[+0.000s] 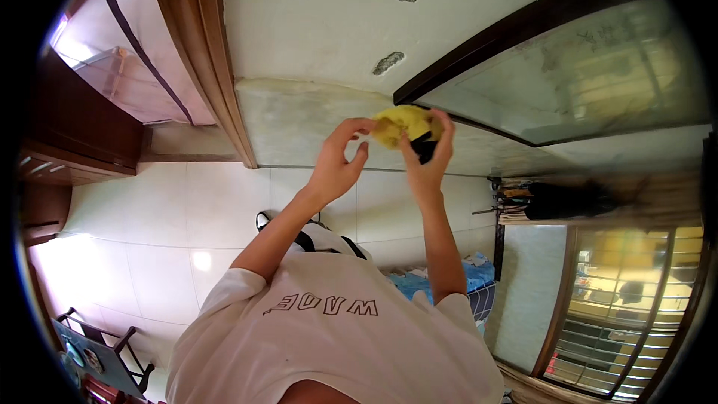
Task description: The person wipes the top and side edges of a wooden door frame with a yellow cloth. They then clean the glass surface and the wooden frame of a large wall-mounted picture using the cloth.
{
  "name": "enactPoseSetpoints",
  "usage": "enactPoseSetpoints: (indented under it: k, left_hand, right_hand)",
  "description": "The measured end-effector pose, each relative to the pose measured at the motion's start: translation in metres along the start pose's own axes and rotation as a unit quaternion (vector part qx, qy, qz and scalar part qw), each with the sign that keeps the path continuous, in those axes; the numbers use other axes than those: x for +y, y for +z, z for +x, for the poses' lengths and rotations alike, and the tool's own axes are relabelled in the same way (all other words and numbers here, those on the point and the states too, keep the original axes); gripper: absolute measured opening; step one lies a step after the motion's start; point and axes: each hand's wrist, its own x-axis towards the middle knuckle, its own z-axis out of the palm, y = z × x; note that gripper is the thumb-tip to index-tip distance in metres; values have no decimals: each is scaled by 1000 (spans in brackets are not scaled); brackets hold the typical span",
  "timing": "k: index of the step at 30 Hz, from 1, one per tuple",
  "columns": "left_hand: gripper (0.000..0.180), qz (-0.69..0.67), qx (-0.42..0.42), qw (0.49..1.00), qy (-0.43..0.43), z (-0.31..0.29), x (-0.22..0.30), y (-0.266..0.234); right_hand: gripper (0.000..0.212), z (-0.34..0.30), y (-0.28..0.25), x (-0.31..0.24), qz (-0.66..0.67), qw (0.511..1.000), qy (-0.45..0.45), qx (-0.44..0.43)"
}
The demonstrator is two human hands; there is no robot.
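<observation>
A crumpled yellow thing [395, 129] with a black patch is held up in front of the wall, a little right of the middle of the view. It looks soft, like a cloth, but its kind is not clear. My right hand [429, 158] grips its right side, fingers behind and thumb in front. My left hand [338, 164] is raised at its left, fingers curved and the thumb held apart. The left fingertips reach the yellow edge; whether they touch it I cannot tell.
Beyond my hands stands a pale wall [314, 22] with flaked paint. A dark-framed glass panel [583, 67] is at the right, near a shelf [628, 213] holding dark items. Left are a wooden door frame [198, 45] and a small dark table [101, 355]. Blue bedding [419, 282] lies beside me.
</observation>
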Motion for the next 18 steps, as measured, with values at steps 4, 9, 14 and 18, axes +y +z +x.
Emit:
enactPoseSetpoints:
  k: [4, 9, 14, 18]
  left_hand:
    - [55, 59, -8, 995, 75, 17, 10, 28]
    - [64, -181, -26, 982, 40, 45, -24, 54]
    - [68, -83, -59, 990, 102, 58, -35, 57]
    - [65, -67, -63, 979, 182, 84, 8, 68]
  right_hand:
    - [43, 16, 0, -20, 90, 990, 106, 26]
    - [65, -4, 50, -1, 56, 981, 164, 87]
    - [66, -2, 37, -28, 96, 980, 140, 104]
    - [66, 23, 9, -58, 180, 966, 137, 121]
